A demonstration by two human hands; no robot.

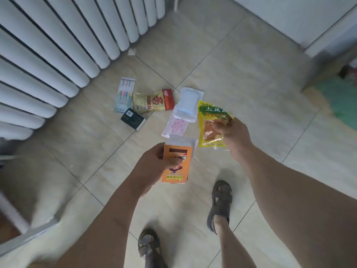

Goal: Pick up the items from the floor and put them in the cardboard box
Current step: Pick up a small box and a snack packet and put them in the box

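Observation:
My left hand [154,163] grips an orange and white carton [176,161] above the floor. A yellow snack packet [211,124] with a green label hangs from my right hand [231,136]. On the tiled floor beyond lie a pack of toothbrushes [124,94], a yellow and red snack bag [154,100], a small black box [133,118], a white and blue pad [188,103] and a pink patterned packet [176,127]. No cardboard box is in view.
A white radiator [58,45] fills the upper left. A white cabinet [309,20] stands at the upper right, with a green mat [340,99] beside it. My two sandalled feet [220,206] stand on the beige tiles near the bottom. A white frame edge [17,219] sits at lower left.

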